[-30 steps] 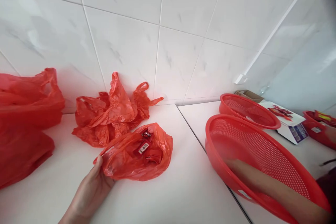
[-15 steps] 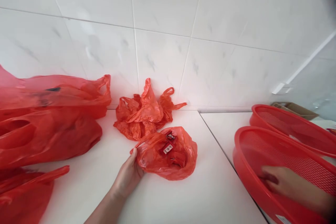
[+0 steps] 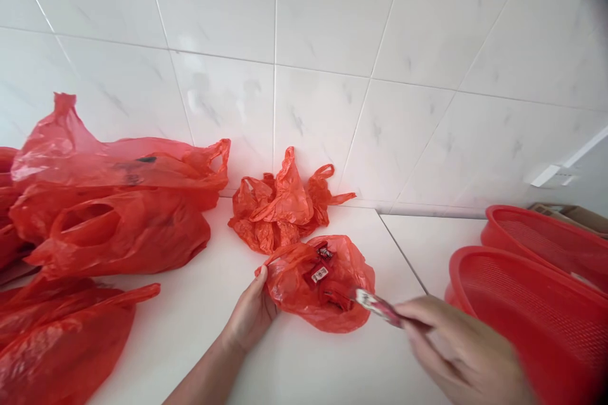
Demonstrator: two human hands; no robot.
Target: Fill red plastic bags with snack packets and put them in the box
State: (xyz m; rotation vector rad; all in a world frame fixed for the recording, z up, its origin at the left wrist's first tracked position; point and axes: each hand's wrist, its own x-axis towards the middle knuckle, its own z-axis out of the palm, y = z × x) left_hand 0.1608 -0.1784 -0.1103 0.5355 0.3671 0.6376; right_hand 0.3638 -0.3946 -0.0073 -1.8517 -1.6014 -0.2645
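Note:
My left hand [image 3: 251, 313] pinches the left rim of a red plastic bag [image 3: 292, 281], which lies on the white surface with its mouth spread. Inside the bag are a few small red packets [image 3: 320, 274], one with a white label. My right hand [image 3: 458, 348], blurred by motion, grips one end of a slim red-and-white packet [image 3: 377, 305]. The far end of this packet reaches the bag's right rim. I cannot tell whether it touches the bag.
Filled red plastic bags [image 3: 133, 228] crowd the left side. Crumpled red bags [image 3: 285, 202] lie against the tiled wall [image 3: 323, 44]. Two red mesh baskets [image 3: 463, 266] stand on the right, with a cardboard box [image 3: 570, 216] behind. A seam crosses the white surface [image 3: 304, 361].
My right hand has come out of the nearer red basket and over to the bag, now with a packet in its fingers. The view has turned left; my left hand keeps its hold.

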